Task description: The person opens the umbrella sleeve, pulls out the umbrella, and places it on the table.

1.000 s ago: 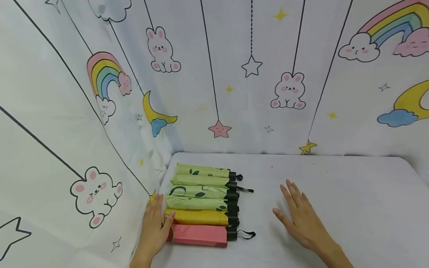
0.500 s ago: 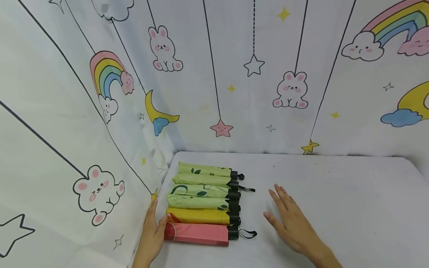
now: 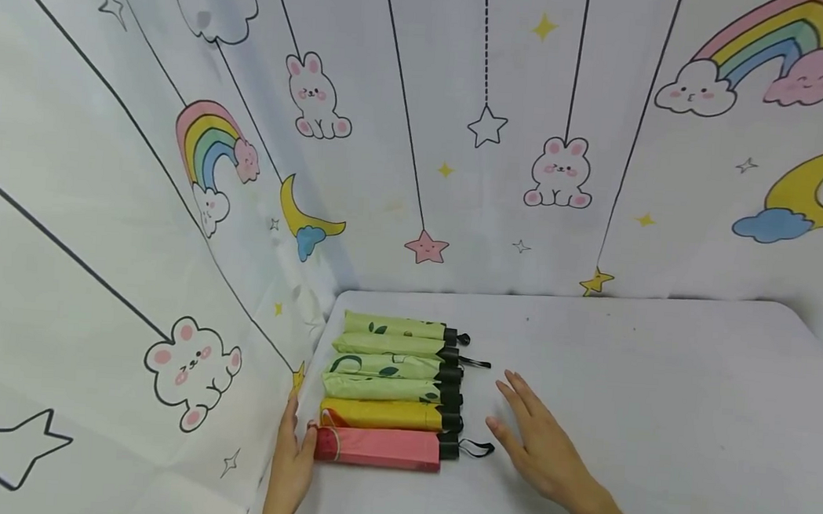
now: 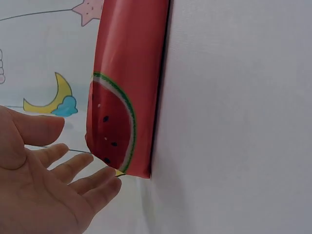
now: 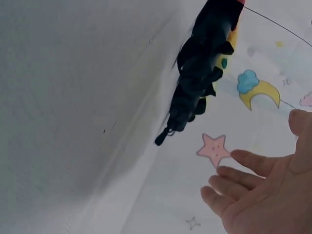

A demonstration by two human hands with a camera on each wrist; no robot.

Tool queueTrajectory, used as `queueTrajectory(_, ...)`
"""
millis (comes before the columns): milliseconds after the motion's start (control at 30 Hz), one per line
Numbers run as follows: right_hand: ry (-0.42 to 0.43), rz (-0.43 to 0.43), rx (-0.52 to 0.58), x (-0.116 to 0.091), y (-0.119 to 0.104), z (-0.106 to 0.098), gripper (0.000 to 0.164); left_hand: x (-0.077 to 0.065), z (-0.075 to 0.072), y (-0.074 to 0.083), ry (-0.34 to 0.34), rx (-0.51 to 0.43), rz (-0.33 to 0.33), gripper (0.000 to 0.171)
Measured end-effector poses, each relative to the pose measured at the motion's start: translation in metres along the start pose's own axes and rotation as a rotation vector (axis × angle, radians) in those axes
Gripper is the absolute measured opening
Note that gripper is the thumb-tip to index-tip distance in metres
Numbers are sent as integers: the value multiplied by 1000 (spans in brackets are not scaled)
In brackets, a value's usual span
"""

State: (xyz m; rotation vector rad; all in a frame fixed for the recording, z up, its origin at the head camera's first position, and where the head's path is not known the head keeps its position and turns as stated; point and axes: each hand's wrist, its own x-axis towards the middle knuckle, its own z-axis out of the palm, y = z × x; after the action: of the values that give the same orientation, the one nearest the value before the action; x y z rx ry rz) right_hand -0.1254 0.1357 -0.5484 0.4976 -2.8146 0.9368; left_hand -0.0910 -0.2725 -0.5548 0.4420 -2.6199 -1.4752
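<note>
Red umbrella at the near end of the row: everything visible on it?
The red umbrella is folded, its fabric-like cover slightly shiny, with a green-rimmed watermelon print at its left end and a black handle with a strap loop at its right. It lies flat on the white table beside the yellow umbrella. The left hand is at its left end; contact is unclear.

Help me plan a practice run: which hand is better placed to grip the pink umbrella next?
Probably the left hand: it is open and close beside the watermelon-print end of the pink umbrella. The right hand is open too, but a wider gap shows between it and the black handle.
</note>
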Motion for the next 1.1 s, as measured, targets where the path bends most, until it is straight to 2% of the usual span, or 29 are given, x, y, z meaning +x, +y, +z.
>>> queueTrajectory(333, -31, 41, 57, -1, -11, 10, 68, -3, 5, -10, -12, -104, -48, 73)
queueTrajectory(567, 22, 72, 129, -1, -24, 20, 45, -8, 8, -9, 7, -136, -39, 73)
queueTrajectory(767, -22, 96, 167, -1, -35, 32, 40, -8, 13, -11, 28, -157, -96, 73)
queueTrajectory(933, -46, 75, 196, -1, -38, 37, 42, -8, 15, -14, 61, -200, -87, 71)
queueTrajectory(1100, -86, 88, 218, 1, -39, 39, 42, -9, 15, -16, 71, -226, -83, 71)
